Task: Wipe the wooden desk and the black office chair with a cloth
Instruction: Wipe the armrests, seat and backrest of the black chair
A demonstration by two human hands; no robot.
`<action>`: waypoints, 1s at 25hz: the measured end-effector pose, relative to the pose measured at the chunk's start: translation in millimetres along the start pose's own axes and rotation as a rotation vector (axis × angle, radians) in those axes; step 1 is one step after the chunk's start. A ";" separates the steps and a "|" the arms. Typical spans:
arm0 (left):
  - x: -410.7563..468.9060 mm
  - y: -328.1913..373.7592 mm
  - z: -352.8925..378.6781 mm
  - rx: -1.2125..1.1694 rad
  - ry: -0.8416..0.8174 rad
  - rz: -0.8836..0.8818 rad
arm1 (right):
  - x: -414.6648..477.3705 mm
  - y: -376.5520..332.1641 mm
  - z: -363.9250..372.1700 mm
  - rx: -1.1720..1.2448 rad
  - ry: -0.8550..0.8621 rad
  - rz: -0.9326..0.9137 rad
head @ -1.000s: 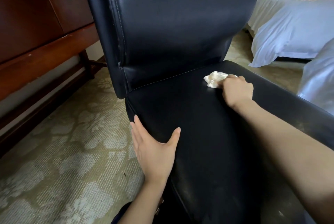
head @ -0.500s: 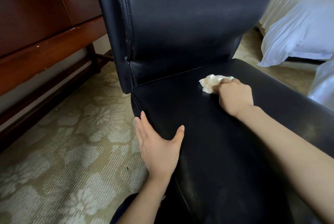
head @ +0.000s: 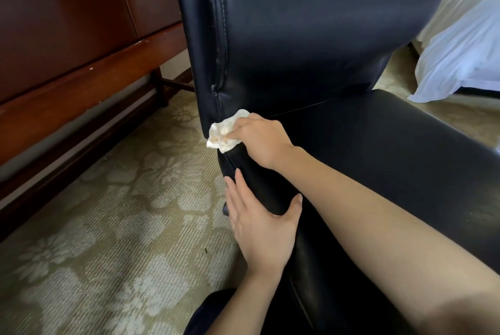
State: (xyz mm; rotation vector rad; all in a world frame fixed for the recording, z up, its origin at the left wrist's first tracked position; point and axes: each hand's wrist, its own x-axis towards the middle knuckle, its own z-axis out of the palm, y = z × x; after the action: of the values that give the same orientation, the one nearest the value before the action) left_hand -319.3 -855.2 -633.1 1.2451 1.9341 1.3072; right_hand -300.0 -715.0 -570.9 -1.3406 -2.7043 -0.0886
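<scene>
Cloth point(head: 226, 134): my right hand point(head: 261, 139) is pinching it at the chair point(head: 351, 158) seat's left rear corner; my left hand point(head: 259, 223), fingers straight, is bracing the seat's left edge nearer me.

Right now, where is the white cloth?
In the head view, left of centre, the cloth is pinched in the right hand at the back corner of the chair seat, beside the backrest and just beyond the left hand.

hands: 2, left hand point(head: 259, 229) + right hand point(head: 262, 139) | cloth point(head: 224, 131): 1 | chair point(head: 324, 37): 1 | desk point(head: 67, 91): 1 | bed point(head: 465, 45): 1

Soft daylight from right; warped edges
</scene>
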 end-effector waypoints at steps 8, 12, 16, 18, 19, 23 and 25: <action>1.3 -4.1 0.8 -0.020 0.013 0.026 | 23.8 19.5 14.2 -0.129 0.038 -0.003; 3.8 -4.3 1.1 -0.020 0.019 0.013 | 30.9 27.3 13.8 -0.179 0.028 0.043; 10.5 -7.3 1.8 -0.013 0.034 0.016 | 35.3 32.9 13.5 -0.213 0.014 0.096; 12.8 -7.8 2.0 -0.008 0.034 0.018 | 35.8 40.0 12.9 -0.224 0.001 0.139; 13.6 -8.0 2.2 -0.007 0.032 0.020 | 34.9 45.6 12.5 -0.230 -0.009 0.171; 15.9 -9.3 3.0 -0.007 0.027 0.027 | 21.5 88.3 8.7 -0.272 -0.048 0.350; 15.9 -10.0 3.6 -0.009 0.026 0.031 | 9.0 119.8 5.8 -0.267 -0.066 0.483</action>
State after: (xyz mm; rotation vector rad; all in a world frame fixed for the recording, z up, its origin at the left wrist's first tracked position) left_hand -327.9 -840.8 -642.2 1.2645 1.9311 1.3525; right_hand -210.6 -634.7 -575.6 -2.0659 -2.3964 -0.3725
